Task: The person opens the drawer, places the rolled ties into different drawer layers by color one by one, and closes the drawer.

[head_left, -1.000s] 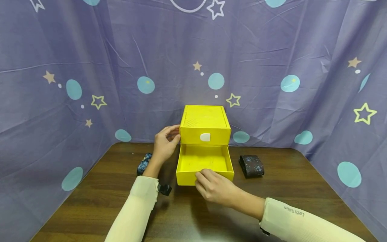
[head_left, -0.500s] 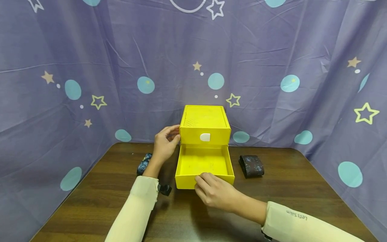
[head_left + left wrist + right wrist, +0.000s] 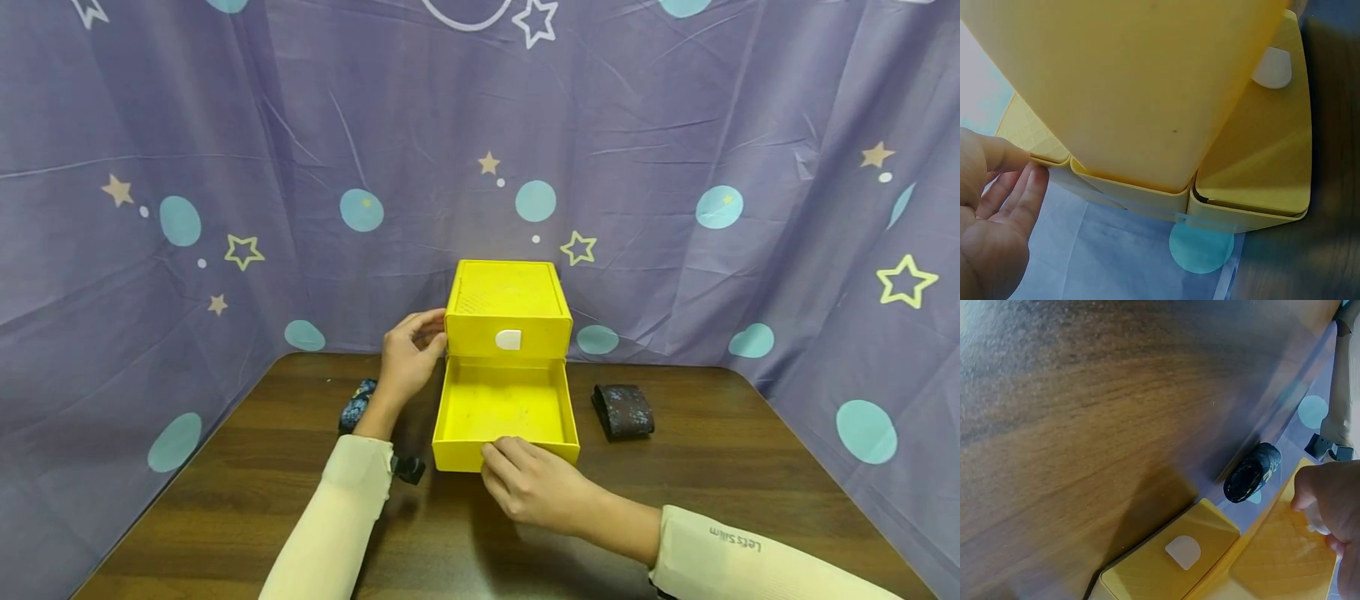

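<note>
A yellow drawer unit [image 3: 512,288] stands at the back middle of the table. Its middle drawer [image 3: 459,456] is pulled far out and its inside shows bare. My right hand [image 3: 536,485] is at the drawer's front; in the right wrist view, thumb and fingers pinch its white tab [image 3: 1317,519]. On the unit's left side my left hand [image 3: 408,358] rests, its fingertips touching the wall close to the front edge of the top drawer. Below the pulled drawer, the left wrist view shows a shut bottom drawer [image 3: 1257,150] with its own white tab.
A dark folded item with a floral pattern, like a wallet [image 3: 625,412], lies right of the unit. Left of it, partly behind my left wrist, lies a blue floral-patterned item [image 3: 357,407]. A purple curtain [image 3: 637,150] hangs behind the brown wooden table [image 3: 720,467].
The middle drawer has slid further out toward me, with my right hand moving along at its front. My left hand stays at the unit's side.
</note>
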